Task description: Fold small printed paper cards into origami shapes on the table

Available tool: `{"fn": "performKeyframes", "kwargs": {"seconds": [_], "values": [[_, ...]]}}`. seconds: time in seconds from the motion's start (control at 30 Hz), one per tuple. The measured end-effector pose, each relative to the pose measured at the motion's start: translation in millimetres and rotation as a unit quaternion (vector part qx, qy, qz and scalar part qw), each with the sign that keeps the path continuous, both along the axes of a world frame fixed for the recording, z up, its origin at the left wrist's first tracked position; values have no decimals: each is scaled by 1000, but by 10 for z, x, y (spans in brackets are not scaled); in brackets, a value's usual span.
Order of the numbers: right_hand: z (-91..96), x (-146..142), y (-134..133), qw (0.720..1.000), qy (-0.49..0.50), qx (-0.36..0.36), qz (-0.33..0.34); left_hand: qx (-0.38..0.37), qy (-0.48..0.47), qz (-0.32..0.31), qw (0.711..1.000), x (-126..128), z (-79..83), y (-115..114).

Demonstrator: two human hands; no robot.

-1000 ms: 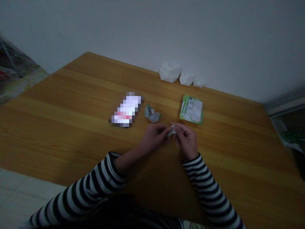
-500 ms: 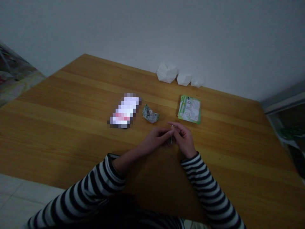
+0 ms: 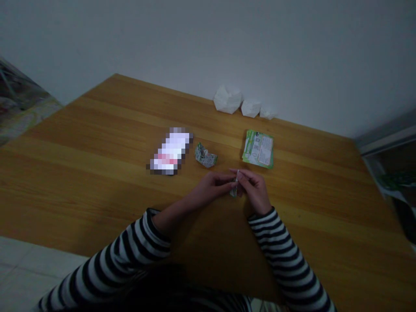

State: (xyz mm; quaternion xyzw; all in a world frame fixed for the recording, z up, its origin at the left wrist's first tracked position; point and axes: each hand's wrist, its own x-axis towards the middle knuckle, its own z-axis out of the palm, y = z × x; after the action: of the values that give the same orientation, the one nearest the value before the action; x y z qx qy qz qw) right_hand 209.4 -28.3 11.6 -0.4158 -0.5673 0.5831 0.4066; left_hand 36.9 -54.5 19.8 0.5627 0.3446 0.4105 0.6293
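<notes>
My left hand [image 3: 211,187] and my right hand [image 3: 255,190] meet near the front of the wooden table. Between their fingertips is a small piece of folded paper [image 3: 234,190], pale with some print, pinched from both sides. Most of it is covered by the fingers. Just beyond my left hand sits a folded paper boat-like shape [image 3: 206,157] with green and white print. Past my right hand lies a stack of green printed paper sheets [image 3: 259,148].
A phone [image 3: 170,151] with a blurred, lit screen lies left of the printed shape. Three white folded paper shapes [image 3: 227,100] line the table's back edge against the wall [image 3: 208,43]. The wooden table [image 3: 97,173] has its left edge over a tiled floor.
My right hand has shifted slightly right and its grip on the folded paper has changed. More of the paper shows between the fingers. The things on the table have not moved.
</notes>
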Motion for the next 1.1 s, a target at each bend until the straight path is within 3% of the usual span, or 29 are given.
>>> {"fn": "performKeyframes", "kwargs": {"seconds": [0.17, 0.33, 0.7, 1.1], "values": [[23, -12, -9, 1000, -8, 5, -11, -22, -21, 1, 1000, 16, -21, -6], [24, -46, -25, 999, -24, 13, -28, -26, -13, 47, 998, 38, -42, -13], [-41, -65, -39, 999, -6, 22, -35, 73, 83, 49, 993, 15, 29, -8], [-7, -60, -47, 999, -16, 30, -41, 102, 113, 47, 987, 16, -32, -2]]}}
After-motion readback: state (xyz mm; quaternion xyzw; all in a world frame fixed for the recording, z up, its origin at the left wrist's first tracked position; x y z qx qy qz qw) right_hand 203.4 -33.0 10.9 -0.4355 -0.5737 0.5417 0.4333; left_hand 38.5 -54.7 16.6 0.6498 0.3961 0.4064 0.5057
